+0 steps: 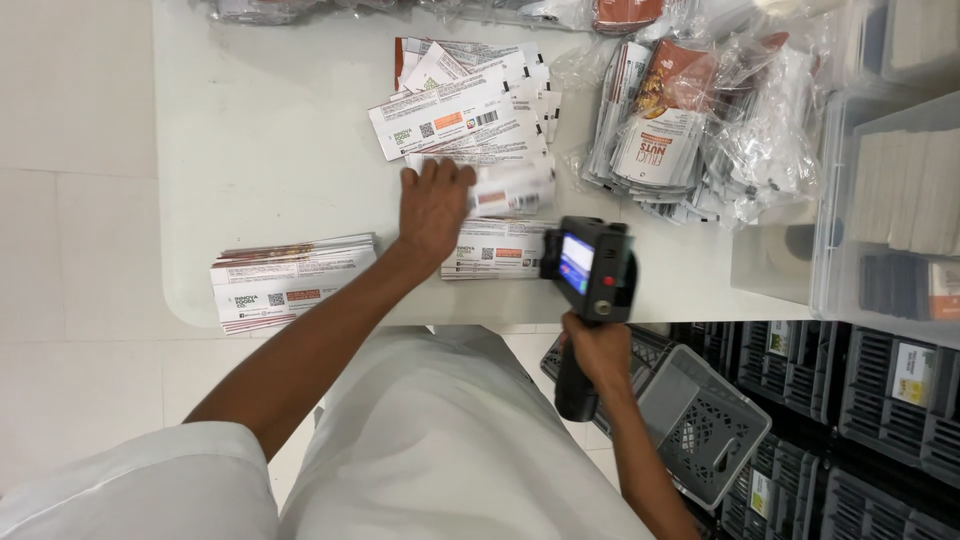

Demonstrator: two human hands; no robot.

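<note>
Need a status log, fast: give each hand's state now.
Left hand: open, fingers on a blurred label over the pile.
Right hand: closed around the handheld printer.

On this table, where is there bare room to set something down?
Bare: the table's far-left stretch, bordered by the near-left stack and fanned labels. Crowded: the middle under the left hand, and the right, heaped with bagged pouches and bins.

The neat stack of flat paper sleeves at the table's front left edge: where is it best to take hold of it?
Probably grip the stack at its near long edge, coming from the table's front; that edge slightly overhangs the rim, so fingers could slide beneath.
</note>
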